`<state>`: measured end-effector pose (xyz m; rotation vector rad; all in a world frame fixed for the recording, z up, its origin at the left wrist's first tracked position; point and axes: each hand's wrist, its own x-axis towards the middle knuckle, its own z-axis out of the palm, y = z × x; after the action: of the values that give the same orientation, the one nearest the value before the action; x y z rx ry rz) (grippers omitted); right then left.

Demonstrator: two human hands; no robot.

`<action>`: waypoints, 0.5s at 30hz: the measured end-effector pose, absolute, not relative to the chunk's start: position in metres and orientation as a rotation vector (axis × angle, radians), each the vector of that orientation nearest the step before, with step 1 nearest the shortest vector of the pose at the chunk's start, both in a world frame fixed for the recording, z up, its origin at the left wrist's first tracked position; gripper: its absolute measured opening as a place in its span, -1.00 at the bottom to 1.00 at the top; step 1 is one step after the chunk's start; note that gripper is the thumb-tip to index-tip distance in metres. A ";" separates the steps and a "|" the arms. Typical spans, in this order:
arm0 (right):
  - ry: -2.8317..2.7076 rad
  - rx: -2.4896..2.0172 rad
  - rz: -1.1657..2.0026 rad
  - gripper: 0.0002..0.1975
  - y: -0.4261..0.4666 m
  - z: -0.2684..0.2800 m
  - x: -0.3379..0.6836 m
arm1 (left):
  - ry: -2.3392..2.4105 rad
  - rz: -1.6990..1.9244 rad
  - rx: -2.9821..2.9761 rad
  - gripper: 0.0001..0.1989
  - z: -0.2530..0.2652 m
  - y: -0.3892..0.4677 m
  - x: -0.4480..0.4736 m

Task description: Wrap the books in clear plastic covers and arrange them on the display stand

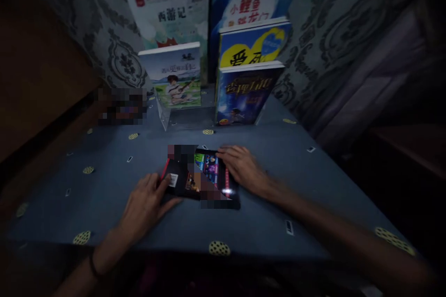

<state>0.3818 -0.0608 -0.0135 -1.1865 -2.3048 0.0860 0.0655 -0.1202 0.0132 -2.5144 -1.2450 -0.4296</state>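
A dark glossy book (178, 177) with a red left edge, a white barcode label and colourful pictures is low over the front middle of the table. Blurred squares cover parts of it, and I cannot tell whether it touches the cloth. My left hand (144, 202) closes on its left edge, the index finger on the label and the thumb along the lower edge. At the upper right corner, my right hand (244, 169) holds the book with its fingers together on top; its thumb is hidden.
The table (114, 204) has a blue patterned cloth. Behind the book, a guitar-cover book (174, 79) leans on a clear stand (184, 116). A dark blue book (244, 95) stands to its right, with larger books (177, 7) behind. A pixelated object (121, 106) lies at the far left.
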 end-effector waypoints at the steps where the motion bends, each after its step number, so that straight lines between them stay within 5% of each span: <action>1: -2.265 -1.221 0.103 -0.65 -0.056 -0.015 0.399 | -1.191 -0.431 -2.556 -0.48 0.017 -0.123 0.081; 7: -2.085 -1.177 0.268 -0.66 -0.049 -0.020 0.471 | -0.980 -0.528 -3.075 -0.61 0.041 -0.089 0.155; 15: -2.013 -1.200 0.392 -0.67 -0.056 -0.020 0.476 | -1.489 -0.838 -2.944 -0.68 0.017 -0.035 0.160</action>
<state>0.4759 -0.0563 -0.0198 -1.1997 -2.0133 0.3917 0.1603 -0.0346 0.0166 -2.9439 -1.4887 -0.8380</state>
